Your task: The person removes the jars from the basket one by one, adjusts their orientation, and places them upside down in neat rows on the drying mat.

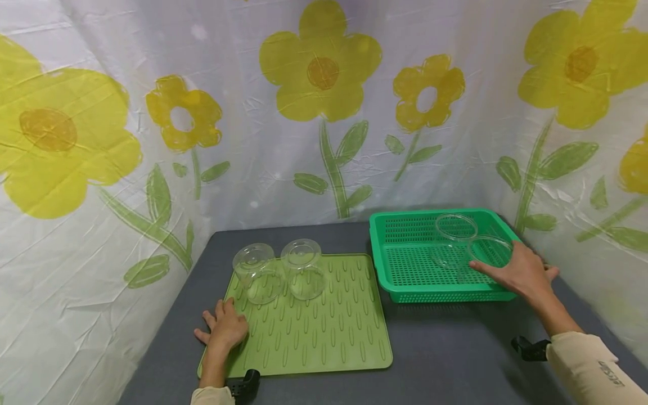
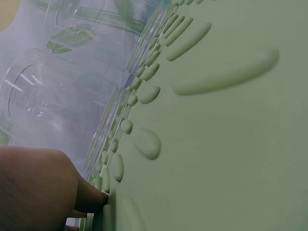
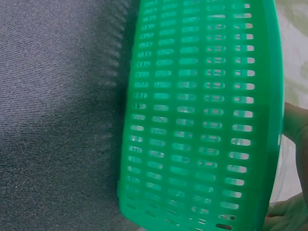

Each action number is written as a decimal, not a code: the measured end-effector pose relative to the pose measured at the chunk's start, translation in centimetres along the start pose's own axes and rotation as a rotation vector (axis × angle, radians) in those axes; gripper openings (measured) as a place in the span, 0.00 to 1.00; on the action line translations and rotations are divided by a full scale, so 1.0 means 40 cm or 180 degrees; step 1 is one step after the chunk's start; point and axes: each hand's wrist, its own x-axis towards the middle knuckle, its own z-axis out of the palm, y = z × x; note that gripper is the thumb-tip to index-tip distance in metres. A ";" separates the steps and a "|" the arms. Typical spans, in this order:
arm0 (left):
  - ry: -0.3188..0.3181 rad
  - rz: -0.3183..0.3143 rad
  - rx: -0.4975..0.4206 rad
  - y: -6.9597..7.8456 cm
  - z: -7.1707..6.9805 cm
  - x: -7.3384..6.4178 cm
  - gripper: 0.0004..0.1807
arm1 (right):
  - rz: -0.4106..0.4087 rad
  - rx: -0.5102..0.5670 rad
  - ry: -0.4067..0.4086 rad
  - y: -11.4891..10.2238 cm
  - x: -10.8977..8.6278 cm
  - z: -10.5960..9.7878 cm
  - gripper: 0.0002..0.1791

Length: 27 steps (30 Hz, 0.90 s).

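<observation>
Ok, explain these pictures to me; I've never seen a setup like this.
There is no robot here: a person works with a bare left hand and right hand. The wide picture comes from a camera worn on the head; the other two come from the black wrist cameras, one on each arm. On the dark grey table lie a flat, light green ridged mat and a green slotted basket. Two clear round cups stand upside down on the mat. The left hand touches the mat near its left edge. The right hand grips a clear open-topped cup at the basket, beside another clear cup.
</observation>
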 end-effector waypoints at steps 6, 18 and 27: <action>0.0003 -0.0036 0.0012 -0.001 -0.003 0.003 0.36 | 0.0015 0.0116 0.0001 0.000 0.004 0.006 0.69; 0.0060 0.0040 0.0024 0.006 0.004 -0.007 0.35 | 0.0102 0.0202 0.0039 0.005 -0.011 -0.010 0.68; 0.0084 0.0050 0.0004 0.004 -0.003 -0.009 0.35 | -0.0062 0.0281 0.0060 -0.036 -0.020 -0.049 0.67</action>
